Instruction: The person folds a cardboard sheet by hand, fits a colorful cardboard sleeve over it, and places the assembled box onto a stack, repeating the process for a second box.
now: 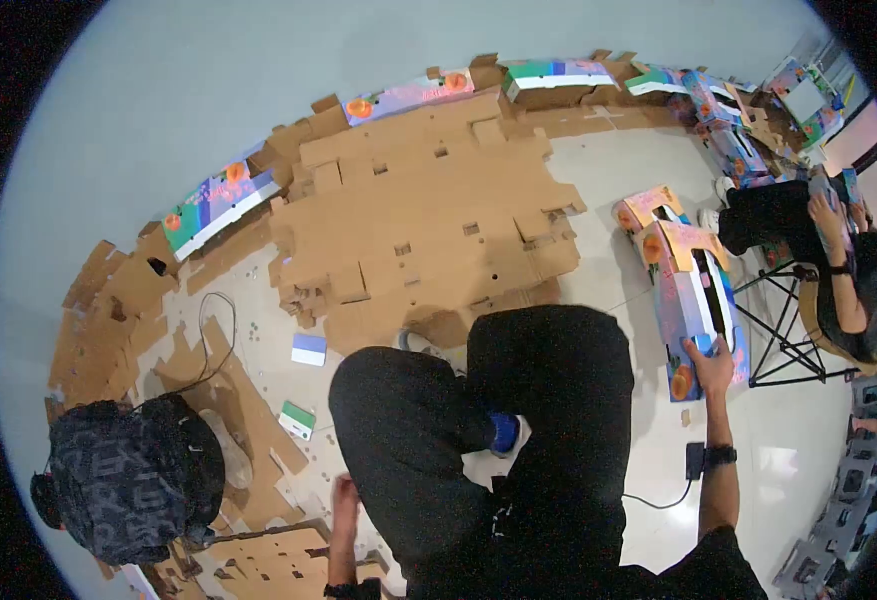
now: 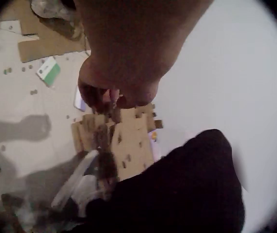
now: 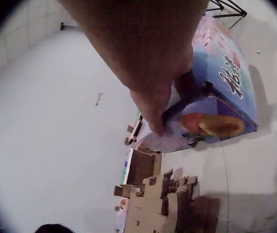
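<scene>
On the floor at my right knee stands a colourful printed fruit carton (image 1: 670, 312), long, with a slot open along its top. My right hand (image 1: 710, 366) grips its near end; in the right wrist view the thumb lies along the carton's edge (image 3: 221, 73) and the other fingers are mostly hidden. A second fruit carton (image 1: 640, 216) stands just beyond it, overlapping it in the head view. Beside my left knee hangs my left hand (image 1: 344, 510), holding nothing. In the left wrist view its fingers (image 2: 99, 99) curl loosely, above the floor.
Stacked flattened cardboard (image 1: 428, 210) lies ahead of my feet. More printed cartons (image 1: 408, 98) line the wall. A person (image 1: 128, 480) in black is at left; another (image 1: 848, 270) sits at right on a folding stool (image 1: 793, 325). A blue-white card (image 1: 308, 349) lies on the floor.
</scene>
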